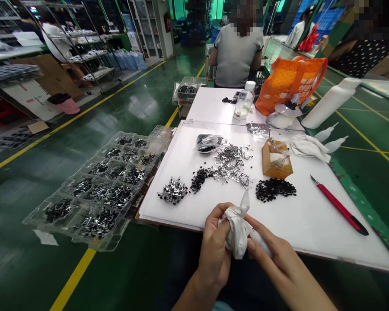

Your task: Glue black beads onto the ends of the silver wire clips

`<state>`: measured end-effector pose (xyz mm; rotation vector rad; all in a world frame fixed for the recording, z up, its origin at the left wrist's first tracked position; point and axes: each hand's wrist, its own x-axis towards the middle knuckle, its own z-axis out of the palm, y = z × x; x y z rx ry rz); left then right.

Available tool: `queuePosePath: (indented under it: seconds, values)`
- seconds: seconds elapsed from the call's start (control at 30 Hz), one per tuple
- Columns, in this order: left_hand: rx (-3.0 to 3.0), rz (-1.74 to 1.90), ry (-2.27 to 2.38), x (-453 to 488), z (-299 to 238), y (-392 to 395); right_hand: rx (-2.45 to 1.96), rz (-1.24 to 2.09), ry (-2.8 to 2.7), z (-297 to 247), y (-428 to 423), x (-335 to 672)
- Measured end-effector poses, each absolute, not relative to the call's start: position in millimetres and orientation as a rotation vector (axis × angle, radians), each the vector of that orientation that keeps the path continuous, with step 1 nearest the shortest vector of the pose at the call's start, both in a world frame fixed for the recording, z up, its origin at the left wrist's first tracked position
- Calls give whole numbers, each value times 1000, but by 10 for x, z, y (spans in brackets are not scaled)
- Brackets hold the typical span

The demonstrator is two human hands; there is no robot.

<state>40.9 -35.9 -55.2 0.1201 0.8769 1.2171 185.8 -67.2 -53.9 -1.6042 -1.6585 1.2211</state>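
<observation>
As seen from the head camera: white cloth (236, 231) bunched at the near edge of the white board (311, 224), long axis running away from the body, twisted tip pointing toward the far side. Left hand (215, 248) and right hand (275, 259) both closed, pinching the cloth. Two heaps of black parts (275, 189), two of metal clips (230, 162), one red knife (339, 206).

I hold my left hand (214, 249) and right hand (275, 259) together, fingers curled closed, forearms converging from below.
</observation>
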Motion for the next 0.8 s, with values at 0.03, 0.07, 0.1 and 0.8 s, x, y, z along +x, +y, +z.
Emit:
queuePosePath:
  seconds: [0.03, 0.07, 0.1, 0.8]
  values:
    - [93, 1215, 884, 397, -545, -357, -1642, 1246, -1632, -507, -696, 1874]
    - [67, 1216, 893, 373, -536, -348, -1678, 1268, -1604, -477, -720, 1894]
    - [41, 1223, 903, 333, -525, -332, -1705, 1292, -1577, -453, -747, 1921]
    - [220, 1177, 777, 320, -545, -432, -1351, 1966, -955, -591, -919, 1924]
